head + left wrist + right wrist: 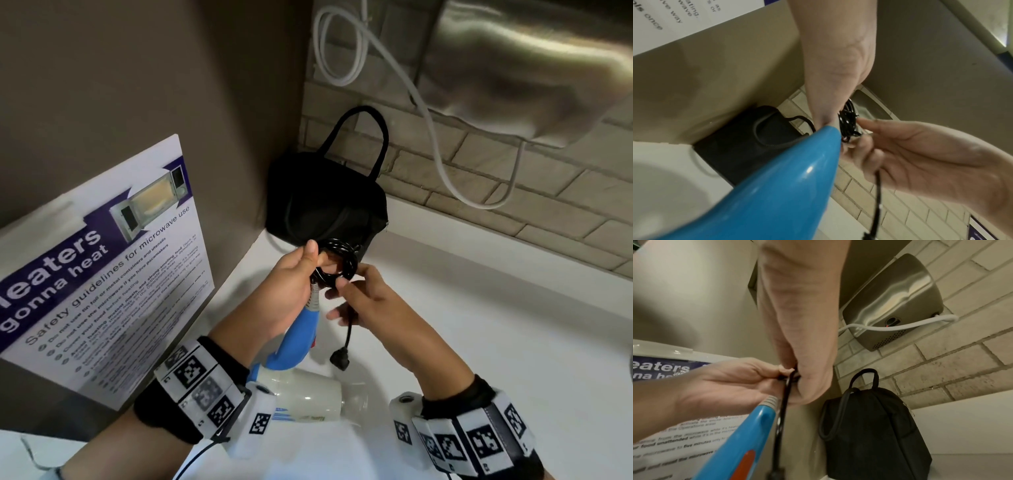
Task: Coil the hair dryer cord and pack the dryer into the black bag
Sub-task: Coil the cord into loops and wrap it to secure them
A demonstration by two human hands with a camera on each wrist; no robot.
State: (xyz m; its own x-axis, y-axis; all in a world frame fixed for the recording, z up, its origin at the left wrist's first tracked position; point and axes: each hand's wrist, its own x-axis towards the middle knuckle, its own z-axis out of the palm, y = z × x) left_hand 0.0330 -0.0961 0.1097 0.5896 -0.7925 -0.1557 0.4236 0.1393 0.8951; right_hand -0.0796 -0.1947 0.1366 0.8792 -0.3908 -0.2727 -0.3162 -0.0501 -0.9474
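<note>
My left hand [305, 274] grips a tight coil of black cord [337, 262] just in front of the black bag [325, 198]. Below that hand hangs the hair dryer, with its blue handle [298, 339] and white body [301, 394] over the counter. My right hand [346, 287] pinches the cord at the coil's near edge. A short tail with the plug [340, 359] dangles beneath it. The left wrist view shows the coil [847, 123] between both hands, above the blue handle [781, 186]. In the right wrist view the cord tail [783, 410] drops past the handle [748, 434], and the bag [869, 426] stands upright in the corner.
A microwave safety poster [102, 267] leans against the left wall. A steel hand dryer [513, 68] hangs on the brick wall, with a white cable [428, 120] looping down from it. The white counter [479, 308] stretches to the right.
</note>
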